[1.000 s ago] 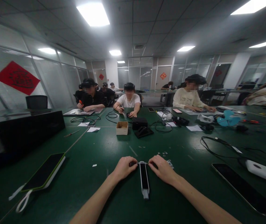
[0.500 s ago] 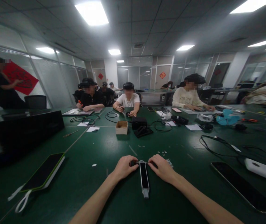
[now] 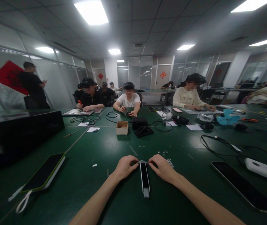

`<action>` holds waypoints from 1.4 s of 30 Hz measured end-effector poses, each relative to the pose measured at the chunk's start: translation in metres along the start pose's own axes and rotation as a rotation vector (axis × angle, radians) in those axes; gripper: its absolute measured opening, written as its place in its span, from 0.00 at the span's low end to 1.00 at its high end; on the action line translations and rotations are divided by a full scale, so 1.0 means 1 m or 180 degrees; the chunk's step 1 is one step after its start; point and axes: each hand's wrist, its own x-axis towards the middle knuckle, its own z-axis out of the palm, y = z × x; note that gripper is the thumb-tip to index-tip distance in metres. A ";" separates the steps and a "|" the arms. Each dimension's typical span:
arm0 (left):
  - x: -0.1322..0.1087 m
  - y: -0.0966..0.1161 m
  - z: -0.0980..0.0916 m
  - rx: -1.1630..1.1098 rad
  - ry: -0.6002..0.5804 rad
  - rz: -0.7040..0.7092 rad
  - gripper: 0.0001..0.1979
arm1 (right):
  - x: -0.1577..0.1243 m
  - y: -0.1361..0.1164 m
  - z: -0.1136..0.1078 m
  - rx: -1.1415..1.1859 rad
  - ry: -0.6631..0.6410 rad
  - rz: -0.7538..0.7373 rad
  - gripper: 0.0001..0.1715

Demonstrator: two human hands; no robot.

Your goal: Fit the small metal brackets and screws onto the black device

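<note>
A narrow stick-like device (image 3: 144, 176) with a white edge, a black face and a grey plug-like end lies on the green table (image 3: 72, 193) before me, its grey end towards me. At its far end a thin dark strand (image 3: 137, 162) runs crosswise. From the left, my left hand (image 3: 126, 166) pinches that strand between thumb and fingertips. My right hand (image 3: 163, 168) is closed in a pinch at the right of the same end; what lies in its fingertips is too small to make out. Small metal bits (image 3: 163, 153) and a pale piece (image 3: 170, 162) lie just beyond my right hand.
A phone in a green-edged case (image 3: 44, 172) lies at the left, another phone (image 3: 241, 184) and a white power strip (image 3: 264, 170) at the right. Further off stand a small box (image 3: 122, 128), a black case (image 3: 140, 123) and cables (image 3: 218, 147). People sit across the table.
Both my hands and the device hold nearly the same place. At the far left, a standing person has moved to the right. The person opposite has raised a hand slightly.
</note>
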 end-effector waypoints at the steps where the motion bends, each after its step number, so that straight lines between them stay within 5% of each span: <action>1: 0.000 0.000 0.000 -0.0011 0.0009 0.0009 0.09 | 0.000 0.001 0.000 -0.0014 0.0011 -0.0023 0.10; 11: 0.000 -0.003 0.001 -0.0048 0.0002 0.0056 0.09 | 0.002 0.011 -0.007 -0.0204 0.0377 -0.0220 0.10; 22: 0.000 -0.004 0.001 -0.0104 -0.0014 0.0120 0.09 | 0.002 0.052 -0.034 -0.0728 0.0799 -0.0138 0.13; 42: 0.001 -0.005 0.000 -0.0075 -0.0168 0.0090 0.12 | -0.006 0.080 -0.064 -0.1155 -0.0180 0.0543 0.13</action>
